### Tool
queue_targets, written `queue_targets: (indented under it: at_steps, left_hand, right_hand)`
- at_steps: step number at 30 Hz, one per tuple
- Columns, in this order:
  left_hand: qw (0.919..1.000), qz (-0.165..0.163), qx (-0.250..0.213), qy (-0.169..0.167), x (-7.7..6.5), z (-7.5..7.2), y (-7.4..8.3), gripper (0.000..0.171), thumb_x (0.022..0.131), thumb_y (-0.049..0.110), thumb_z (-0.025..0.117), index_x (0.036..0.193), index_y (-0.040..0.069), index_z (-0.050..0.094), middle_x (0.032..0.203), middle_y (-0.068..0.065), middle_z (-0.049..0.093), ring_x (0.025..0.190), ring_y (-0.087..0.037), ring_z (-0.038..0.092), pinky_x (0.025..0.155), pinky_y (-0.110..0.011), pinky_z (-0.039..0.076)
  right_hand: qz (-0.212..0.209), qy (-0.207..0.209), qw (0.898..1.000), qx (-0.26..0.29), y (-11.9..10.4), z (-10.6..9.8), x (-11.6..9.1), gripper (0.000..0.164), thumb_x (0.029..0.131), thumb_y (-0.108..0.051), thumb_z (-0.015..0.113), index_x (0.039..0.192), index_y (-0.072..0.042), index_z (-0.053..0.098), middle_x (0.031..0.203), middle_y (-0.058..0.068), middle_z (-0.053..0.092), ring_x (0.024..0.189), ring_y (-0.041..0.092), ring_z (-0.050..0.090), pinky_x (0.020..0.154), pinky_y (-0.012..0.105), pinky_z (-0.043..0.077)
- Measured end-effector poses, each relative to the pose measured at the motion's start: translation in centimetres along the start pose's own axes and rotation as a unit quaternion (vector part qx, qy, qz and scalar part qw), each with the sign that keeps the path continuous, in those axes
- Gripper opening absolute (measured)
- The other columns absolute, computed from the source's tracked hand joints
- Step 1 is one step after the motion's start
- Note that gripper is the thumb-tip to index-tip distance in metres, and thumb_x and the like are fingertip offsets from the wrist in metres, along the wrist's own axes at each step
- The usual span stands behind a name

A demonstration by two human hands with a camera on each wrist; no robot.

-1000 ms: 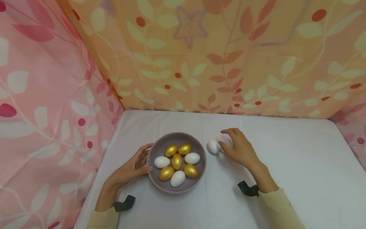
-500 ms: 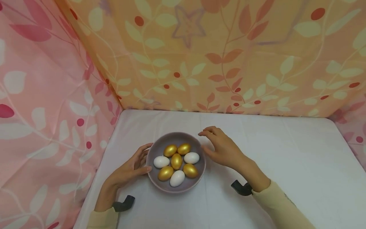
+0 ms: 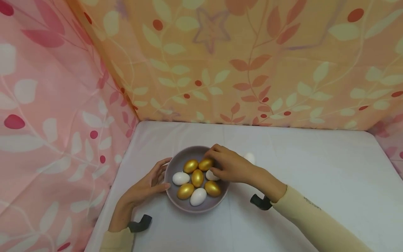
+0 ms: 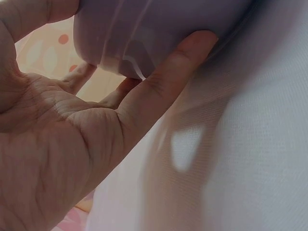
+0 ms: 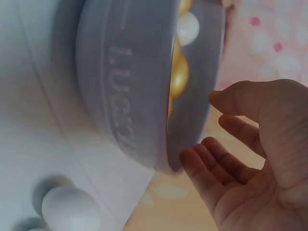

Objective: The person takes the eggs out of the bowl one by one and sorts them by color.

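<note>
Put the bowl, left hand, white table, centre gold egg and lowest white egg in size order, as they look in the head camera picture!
1. White table
2. Bowl
3. Left hand
4. Centre gold egg and lowest white egg: they look about alike, so unranked.

1. Blocked along the left side of the bowl (image 3: 186,155) by the left hand (image 3: 151,183).
2. Blocked over the right rear rim by the right hand (image 3: 231,164).
3. Reachable from above at the front, between both hands, down to the front white egg (image 3: 198,196).
4. Obstructed beyond the right wrist by a partly hidden tabletop egg (image 3: 249,158).
5. Passable across the tabletop (image 3: 333,168) farther right.
6. Bounded behind by patterned cloth (image 3: 252,45).
</note>
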State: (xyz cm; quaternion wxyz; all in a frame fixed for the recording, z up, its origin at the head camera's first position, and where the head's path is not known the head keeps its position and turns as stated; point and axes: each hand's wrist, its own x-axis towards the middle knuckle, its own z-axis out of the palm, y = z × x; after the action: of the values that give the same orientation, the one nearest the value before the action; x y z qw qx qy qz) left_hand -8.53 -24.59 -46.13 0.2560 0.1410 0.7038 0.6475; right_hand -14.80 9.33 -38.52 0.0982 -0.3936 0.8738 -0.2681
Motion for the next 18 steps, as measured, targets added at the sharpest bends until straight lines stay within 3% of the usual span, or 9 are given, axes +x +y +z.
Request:
queue_targets:
  at_steps: [6,10,18]
  left_hand:
    - [0.9999,-0.010,0.002,-0.006,0.3,0.0,-0.1,0.082,0.096,0.007,0.064,0.158,0.034,0.017,0.163,-0.008,0.027,0.152,-0.038,0.023,0.105,-0.036,0.049]
    - [1.0000,-0.006,0.003,-0.005,0.3,-0.1,-0.1,0.082,0.096,0.006,0.064,0.157,0.033,0.017,0.163,-0.009,0.027,0.151,-0.039,0.025,0.106,-0.037,0.049]
    - [1.0000,-0.006,0.001,-0.004,0.0,-0.1,-0.1,0.083,0.096,0.005,0.063,0.158,0.033,0.017,0.164,-0.008,0.025,0.153,-0.038,0.023,0.110,-0.044,0.047]
  right_hand:
    - [0.000,-0.057,0.998,-0.029,-0.5,0.4,1.3,0.034,0.090,-0.010,0.065,0.124,-0.011,0.065,0.112,0.009,0.062,0.086,0.015,0.056,0.077,0.028,0.049]
    - [-0.006,-0.086,0.995,-0.053,-0.6,0.5,1.9,0.035,0.085,-0.006,0.063,0.120,-0.009,0.066,0.106,0.008,0.061,0.082,0.014,0.052,0.075,0.028,0.047]
    - [-0.008,-0.153,0.985,-0.074,-1.4,0.4,2.9,0.012,0.081,0.001,0.064,0.091,-0.006,0.064,0.085,0.001,0.051,0.077,0.014,0.042,0.071,0.027,0.036]
